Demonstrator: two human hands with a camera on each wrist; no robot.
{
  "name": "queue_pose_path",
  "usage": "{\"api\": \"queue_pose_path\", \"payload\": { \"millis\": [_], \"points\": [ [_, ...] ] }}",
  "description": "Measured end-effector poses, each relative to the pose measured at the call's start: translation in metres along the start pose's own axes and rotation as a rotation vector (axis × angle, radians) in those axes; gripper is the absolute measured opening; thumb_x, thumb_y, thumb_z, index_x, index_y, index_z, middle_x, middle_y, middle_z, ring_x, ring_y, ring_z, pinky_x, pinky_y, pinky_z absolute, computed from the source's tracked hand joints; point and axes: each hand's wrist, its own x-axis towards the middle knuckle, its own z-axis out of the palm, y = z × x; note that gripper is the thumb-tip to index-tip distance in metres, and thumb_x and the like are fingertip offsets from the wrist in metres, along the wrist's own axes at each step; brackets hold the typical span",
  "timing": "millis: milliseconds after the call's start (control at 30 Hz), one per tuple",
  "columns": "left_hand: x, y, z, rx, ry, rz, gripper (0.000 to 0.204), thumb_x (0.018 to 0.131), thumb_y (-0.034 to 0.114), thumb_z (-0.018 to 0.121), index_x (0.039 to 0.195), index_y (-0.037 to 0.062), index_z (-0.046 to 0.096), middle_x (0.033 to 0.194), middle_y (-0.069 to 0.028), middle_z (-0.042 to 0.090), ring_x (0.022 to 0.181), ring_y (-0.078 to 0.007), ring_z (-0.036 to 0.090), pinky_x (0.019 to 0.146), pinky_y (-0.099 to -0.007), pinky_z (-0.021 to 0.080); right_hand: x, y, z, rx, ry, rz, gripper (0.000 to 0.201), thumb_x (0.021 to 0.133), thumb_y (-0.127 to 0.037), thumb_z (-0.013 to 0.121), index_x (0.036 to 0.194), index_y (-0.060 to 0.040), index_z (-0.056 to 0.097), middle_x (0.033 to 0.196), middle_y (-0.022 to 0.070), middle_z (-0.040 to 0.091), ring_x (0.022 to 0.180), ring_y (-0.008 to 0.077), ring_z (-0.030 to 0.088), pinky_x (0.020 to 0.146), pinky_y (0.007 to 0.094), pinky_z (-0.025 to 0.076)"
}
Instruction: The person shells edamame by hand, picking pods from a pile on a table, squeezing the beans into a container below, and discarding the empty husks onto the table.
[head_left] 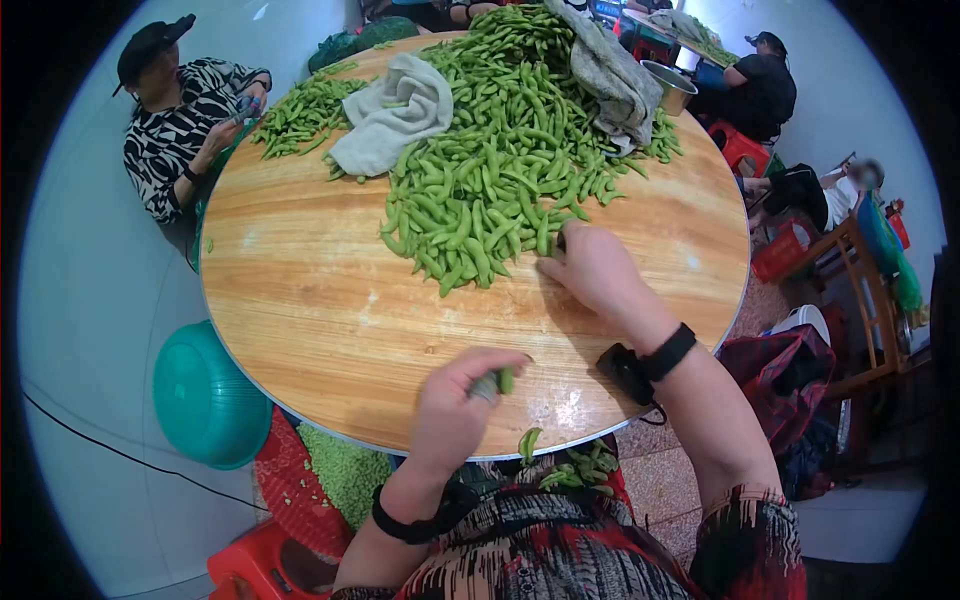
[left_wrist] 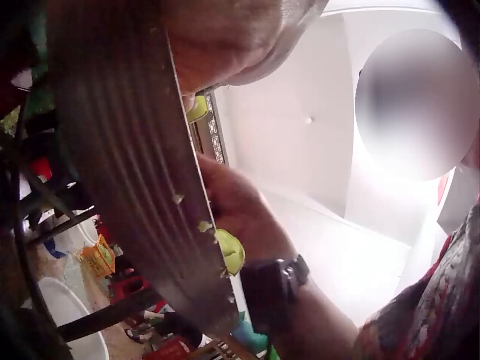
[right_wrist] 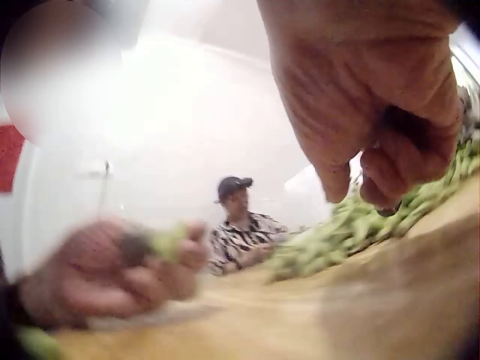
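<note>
A large heap of green soybean pods (head_left: pixel 480 200) covers the far half of the round wooden table (head_left: pixel 330 300). At the heap's near right edge is my right hand (head_left: pixel 600 270), knuckles up, its fingertips right at the outermost pods. Its fingers are bent down in the right wrist view, and whether they pinch a pod I cannot tell. My left hand (head_left: pixel 455 400) is over the near table edge, holding a green pod (head_left: pixel 507 380) between thumb and fingers. Something grey (head_left: pixel 484 387) wraps or lies against a finger there.
Pale cloth (head_left: pixel 395 115) and grey cloth (head_left: pixel 615 85) lie on the heap. Several pods (head_left: pixel 580 468) sit below the near edge, by the lap. Shelled beans (head_left: pixel 345 470) and a teal basin (head_left: pixel 210 395) are at lower left. A person (head_left: pixel 185 120) sits at the far left.
</note>
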Motion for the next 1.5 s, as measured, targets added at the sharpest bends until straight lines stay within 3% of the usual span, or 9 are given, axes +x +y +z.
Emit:
{"api": "queue_pose_path", "payload": {
  "millis": [67,233,333,800,867,1000,1167,1300,1500],
  "points": [
    [-0.005,0.000,0.002,0.386,-0.323,0.219,0.034,0.078,-0.012,0.047,0.105,0.0024,0.062,0.087,-0.0022,0.057,0.078,-0.0090,0.053,0.072,-0.0210,0.043,0.005,0.004,0.013,-0.036,-0.030,-0.085,0.027,0.078,-0.023,0.059,0.075,0.0045,0.057,0.070,0.0242,0.059,0.069,0.0401,0.058,0.064,0.0456,0.047],
    [-0.006,-0.004,0.007,0.164,-0.172,0.029,0.037,0.081,-0.009,0.048,0.115,0.0025,0.057,0.095,-0.0052,0.059,0.070,-0.0076,0.050,0.062,-0.0184,0.040,-0.029,-0.017,-0.002,0.152,-0.128,-0.099,0.026,0.077,-0.021,0.061,0.076,0.0050,0.056,0.067,0.0226,0.058,0.066,0.0355,0.060,0.060,0.0418,0.047],
    [0.003,0.000,0.009,-0.255,-0.017,-0.145,0.033,0.083,-0.004,0.050,0.115,0.0015,0.056,0.093,-0.0048,0.059,0.064,-0.0067,0.046,0.054,-0.0170,0.035,-0.049,-0.022,-0.007,0.860,-0.340,0.168,0.018,0.083,-0.019,0.062,0.078,-0.0021,0.056,0.061,-0.0044,0.050,0.055,0.0024,0.043,0.048,0.0183,0.034],
    [0.004,0.000,0.015,-0.432,0.172,-0.083,0.013,0.084,0.003,0.053,0.095,-0.0027,0.058,0.081,-0.0029,0.056,0.056,-0.0041,0.040,0.047,-0.0166,0.028,-0.091,-0.036,-0.008,1.623,-0.758,0.290,0.018,0.095,-0.016,0.042,0.086,-0.0041,0.052,0.069,-0.0012,0.052,0.053,0.0034,0.040,0.048,0.0168,0.032],
    [0.004,-0.010,-0.001,-0.668,-0.129,-0.121,0.014,0.083,0.000,0.055,0.096,-0.0014,0.059,0.083,-0.0014,0.059,0.072,-0.0054,0.055,0.061,-0.0168,0.042,-0.092,-0.036,-0.007,1.721,-0.770,0.347,0.017,0.095,-0.015,0.043,0.086,-0.0036,0.052,0.069,-0.0011,0.052,0.051,0.0032,0.039,0.047,0.0171,0.031],
    [0.001,-0.004,0.001,-0.617,-0.146,-0.130,0.010,0.084,0.004,0.053,0.092,-0.0017,0.056,0.080,-0.0030,0.055,0.057,-0.0044,0.041,0.050,-0.0174,0.030,-0.089,-0.039,-0.018,1.738,-0.904,0.541,0.016,0.093,-0.015,0.047,0.085,-0.0031,0.052,0.066,-0.0017,0.051,0.050,0.0024,0.039,0.046,0.0180,0.032],
    [0.001,-0.006,0.015,0.254,0.103,0.104,0.012,0.083,0.003,0.057,0.094,0.0002,0.055,0.084,0.0001,0.055,0.066,-0.0037,0.048,0.060,-0.0172,0.040,-0.097,-0.038,0.007,1.082,-0.373,0.065,0.013,0.090,-0.014,0.053,0.082,-0.0039,0.054,0.060,-0.0033,0.050,0.048,0.0006,0.037,0.043,0.0163,0.028],
    [0.001,-0.001,0.016,0.092,0.129,0.067,0.020,0.081,-0.001,0.058,0.101,0.0009,0.057,0.084,0.0018,0.055,0.071,-0.0035,0.049,0.064,-0.0178,0.042,-0.091,-0.027,0.004,1.535,-0.618,0.332,0.017,0.091,-0.016,0.051,0.086,-0.0012,0.057,0.062,-0.0027,0.052,0.051,0.0038,0.044,0.045,0.0191,0.035],
    [-0.001,0.011,0.004,0.057,-0.035,-0.013,0.042,0.079,0.000,0.060,0.120,0.0026,0.050,0.080,0.0030,0.055,0.070,-0.0052,0.052,0.061,-0.0191,0.042,-0.082,-0.037,-0.015,1.047,-0.427,0.161,0.017,0.088,-0.015,0.057,0.094,0.0012,0.059,0.068,-0.0008,0.058,0.058,0.0047,0.050,0.053,0.0203,0.041]
  ]
}}
